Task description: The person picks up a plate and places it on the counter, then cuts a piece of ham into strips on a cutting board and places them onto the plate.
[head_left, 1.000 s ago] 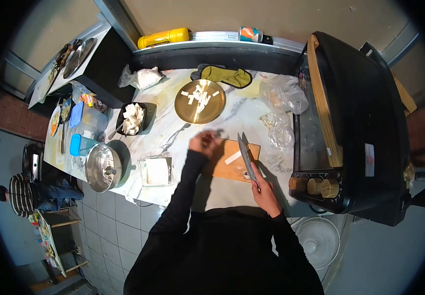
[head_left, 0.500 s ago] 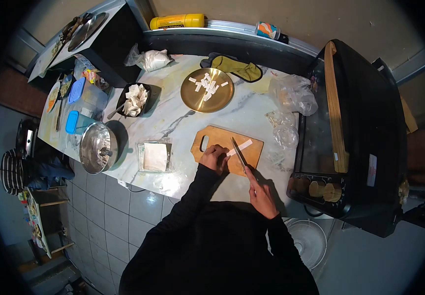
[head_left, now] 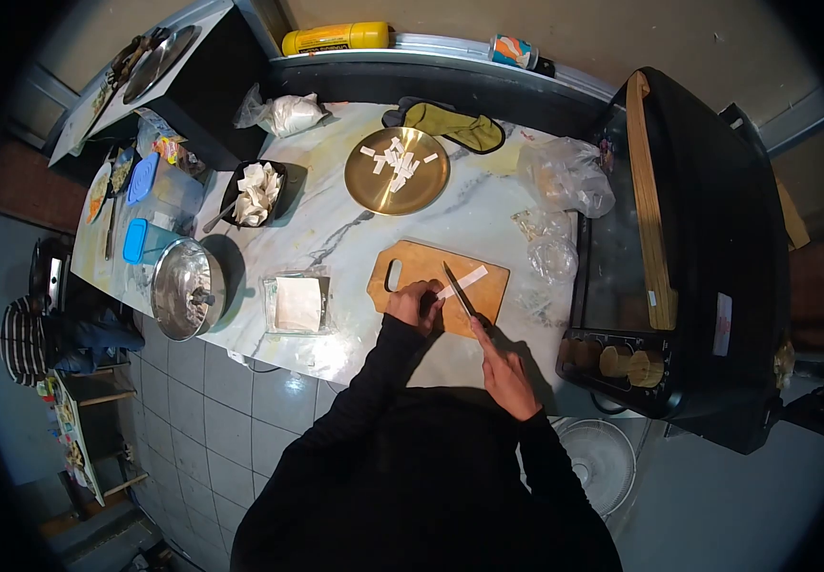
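Gripping knife (head_left: 459,291), right hand (head_left: 504,367); left hand (head_left: 410,305) pinning white strip (head_left: 461,282) near cutting board (head_left: 419,262) edge.

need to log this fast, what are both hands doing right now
Left hand: resting on the cutting board by the white strip; grip cannot be told.
Right hand: closed on the knife.

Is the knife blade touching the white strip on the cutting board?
Touching. The head view shows the knife blade crossing the white strip on the cutting board, with no gap visible; the right hand grips the handle.
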Action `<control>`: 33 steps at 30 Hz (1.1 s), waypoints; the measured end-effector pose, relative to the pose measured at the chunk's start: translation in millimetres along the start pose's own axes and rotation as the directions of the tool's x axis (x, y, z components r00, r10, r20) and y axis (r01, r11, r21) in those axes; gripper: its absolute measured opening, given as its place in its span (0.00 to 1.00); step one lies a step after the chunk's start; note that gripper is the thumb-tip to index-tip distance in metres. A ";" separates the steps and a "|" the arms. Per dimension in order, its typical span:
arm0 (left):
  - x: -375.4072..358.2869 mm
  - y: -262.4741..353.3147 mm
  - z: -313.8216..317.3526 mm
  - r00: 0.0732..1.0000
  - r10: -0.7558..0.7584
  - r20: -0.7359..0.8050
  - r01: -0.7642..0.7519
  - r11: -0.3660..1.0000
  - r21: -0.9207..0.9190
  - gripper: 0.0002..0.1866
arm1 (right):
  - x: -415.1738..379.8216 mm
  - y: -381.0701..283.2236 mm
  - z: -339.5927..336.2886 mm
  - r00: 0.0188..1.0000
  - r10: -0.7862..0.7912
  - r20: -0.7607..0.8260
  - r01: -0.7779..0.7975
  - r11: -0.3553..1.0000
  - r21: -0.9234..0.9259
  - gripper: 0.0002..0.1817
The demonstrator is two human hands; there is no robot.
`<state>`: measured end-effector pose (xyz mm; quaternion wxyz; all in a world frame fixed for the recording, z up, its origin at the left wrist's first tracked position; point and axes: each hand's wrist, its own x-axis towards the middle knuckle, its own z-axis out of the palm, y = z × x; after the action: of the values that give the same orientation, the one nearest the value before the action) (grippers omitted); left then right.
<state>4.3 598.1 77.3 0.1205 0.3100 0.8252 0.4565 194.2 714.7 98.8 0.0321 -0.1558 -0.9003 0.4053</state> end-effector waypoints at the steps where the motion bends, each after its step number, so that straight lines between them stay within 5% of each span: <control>1: 0.5 -1.1 0.8 1.000 0.015 -0.011 -0.015 1.000 -0.006 0.11 | 0.5 -2.2 -2.1 0.999 0.027 0.032 -0.027 1.000 0.014 0.44; 11: 0.9 -0.9 -0.5 0.999 0.024 -0.023 -0.024 0.999 -0.027 0.08 | 2.1 -9.0 -6.2 0.997 0.035 0.073 -0.032 0.999 -0.035 0.49; 19: 2.3 -0.9 0.0 1.000 0.003 -0.022 -0.005 0.997 -0.075 0.07 | 7.6 -22.5 -7.1 0.959 0.208 0.191 -0.170 0.966 -0.196 0.54; 33: 2.7 -16.7 6.2 1.000 0.002 0.021 0.001 0.987 -0.158 0.07 | 20.0 -17.8 -6.6 0.965 0.203 0.166 -0.169 0.965 -0.198 0.52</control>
<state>-1.6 597.4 60.3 0.1534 0.3045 0.7852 0.5170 171.9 714.5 115.0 -0.1042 -0.2041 -0.9139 0.3350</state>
